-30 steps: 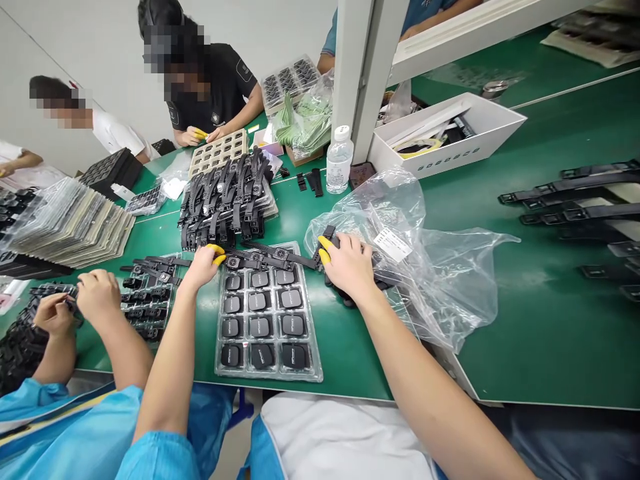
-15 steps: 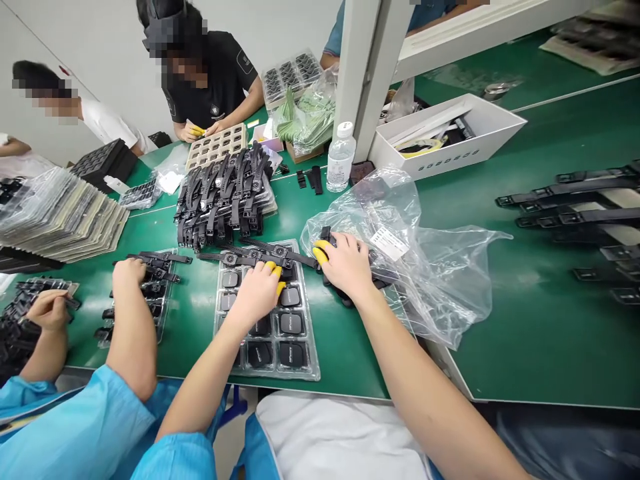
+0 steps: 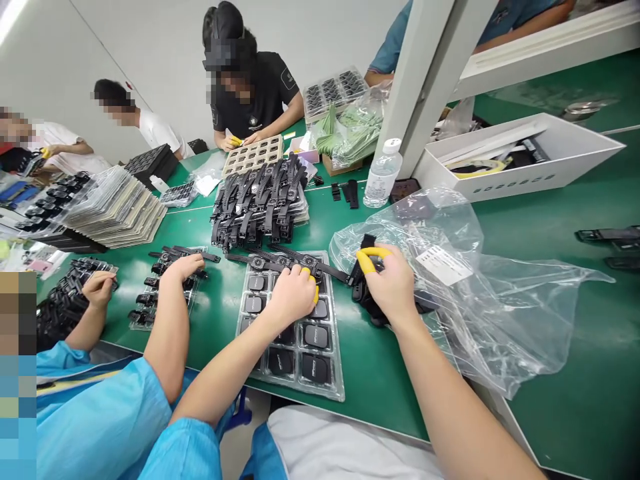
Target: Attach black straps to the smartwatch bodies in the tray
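My left hand (image 3: 296, 293) is over the upper right of a clear plastic tray (image 3: 336, 373) of square black watch cases (image 3: 316, 367). Its yellow-covered fingertips are bent down and closed; what they grip is hidden beneath them. Watches with black straps (image 3: 257, 263) lie across the tray's far end, just beyond this hand. To the right, my right hand (image 3: 393, 283) pinches with yellow-covered thumb and forefinger at a black watch strap (image 3: 369, 241). Under it is a heap of black straps (image 3: 373, 310), partly hidden by the hand and beside a clear plastic bag (image 3: 515, 313).
A pile of strapped watches (image 3: 260, 200) stands beyond the tray. A water bottle (image 3: 383, 175) and white box (image 3: 525, 160) stand at the back. On the left, a co-worker's hands (image 3: 183, 270) work over another tray; another person (image 3: 255, 100) sits opposite.
The view has swung left, so things appear further right. My right thumb and forefinger now show in a pinch at the strap. My left hand stays over the tray's upper right.
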{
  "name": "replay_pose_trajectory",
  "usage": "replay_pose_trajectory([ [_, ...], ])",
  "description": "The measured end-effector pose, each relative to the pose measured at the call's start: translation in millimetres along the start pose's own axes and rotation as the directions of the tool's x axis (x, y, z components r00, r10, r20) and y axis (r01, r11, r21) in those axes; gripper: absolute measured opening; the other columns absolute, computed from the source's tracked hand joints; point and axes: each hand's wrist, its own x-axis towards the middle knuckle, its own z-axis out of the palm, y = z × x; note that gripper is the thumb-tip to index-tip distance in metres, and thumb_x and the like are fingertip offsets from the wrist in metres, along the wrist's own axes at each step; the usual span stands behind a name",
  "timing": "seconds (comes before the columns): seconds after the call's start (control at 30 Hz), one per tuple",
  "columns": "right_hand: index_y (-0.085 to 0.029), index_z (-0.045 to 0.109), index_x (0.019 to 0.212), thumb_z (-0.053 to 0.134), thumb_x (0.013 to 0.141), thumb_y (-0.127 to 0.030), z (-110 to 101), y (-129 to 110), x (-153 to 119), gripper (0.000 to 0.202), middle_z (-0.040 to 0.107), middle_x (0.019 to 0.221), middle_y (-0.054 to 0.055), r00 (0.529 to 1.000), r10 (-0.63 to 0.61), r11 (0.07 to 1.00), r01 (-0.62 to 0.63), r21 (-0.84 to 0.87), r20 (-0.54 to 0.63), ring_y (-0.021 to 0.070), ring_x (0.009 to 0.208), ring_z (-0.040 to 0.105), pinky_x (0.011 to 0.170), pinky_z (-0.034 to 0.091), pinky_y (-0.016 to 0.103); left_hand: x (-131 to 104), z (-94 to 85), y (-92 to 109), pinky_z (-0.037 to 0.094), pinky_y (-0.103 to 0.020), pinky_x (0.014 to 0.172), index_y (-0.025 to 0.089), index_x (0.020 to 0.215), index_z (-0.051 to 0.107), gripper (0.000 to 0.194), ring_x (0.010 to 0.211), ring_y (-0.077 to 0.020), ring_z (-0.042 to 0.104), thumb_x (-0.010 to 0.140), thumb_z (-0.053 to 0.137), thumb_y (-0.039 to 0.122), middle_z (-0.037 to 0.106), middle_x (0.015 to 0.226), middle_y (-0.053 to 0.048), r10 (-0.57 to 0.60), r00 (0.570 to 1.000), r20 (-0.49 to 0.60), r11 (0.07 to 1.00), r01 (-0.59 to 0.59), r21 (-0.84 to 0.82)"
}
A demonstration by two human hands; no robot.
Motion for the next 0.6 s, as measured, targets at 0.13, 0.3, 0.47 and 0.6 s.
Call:
replay_pose_trajectory([
  [0.13,-0.027,0.051,0.093,0.076,0.084,-0.053,-5,-16,-1,0.037,0.067,0.09,0.005,0.975,0.21,0.909,-0.17,0.381,-0.067,0.0269,0.084,0.071,0.084,0.058,0.048,2,-2.0,-3,0.05,-0.044,0.086,0.012,0.102,0.071,0.024,0.112,-0.0341,0.062,0.105,0.054,0.029,0.07,0.109,-0.02,-0.041,0.999,0.009,0.995,0.041,-0.094],
  [0.3,-0.029,0.043,0.108,0.089,0.072,-0.049,-11,-37,-5,0.061,0.063,0.085,-0.004,0.945,0.302,0.684,-0.306,0.662,0.126,0.0153,0.05,0.061,0.054,0.056,0.036,0,-15.0,-18,0.055,-0.037,0.081,0.018,0.112,0.064,0.016,0.1,-0.028,0.071,0.104,0.055,0.029,0.075,0.103,-0.013,-0.108,0.994,-0.003,0.961,0.103,-0.256],
  [0.47,-0.027,0.053,0.101,0.085,0.077,-0.051,-9,-60,-21,0.047,0.063,0.072,-0.005,0.865,0.191,0.574,-0.482,0.662,0.464,0.0136,0.044,0.055,0.047,0.051,0.033,6,-4.9,-26,0.058,-0.039,0.084,0.022,0.124,0.051,0.022,0.096,-0.0269,0.075,0.104,0.053,0.029,0.077,0.107,-0.011,-0.333,0.943,-0.028,0.632,0.201,-0.748],
  [0.6,-0.026,0.056,0.097,0.078,0.085,-0.058,-2,-73,-36,0.041,0.058,0.066,-0.006,0.767,0.117,0.503,-0.594,0.628,0.631,0.0094,0.041,0.042,0.041,0.038,0.027,10,18.9,-21,0.059,-0.038,0.095,0.021,0.124,0.046,0.023,0.109,-0.0236,0.073,0.101,0.05,0.02,0.072,0.122,-0.016,-0.351,0.931,-0.098,0.411,0.06,-0.91],
])
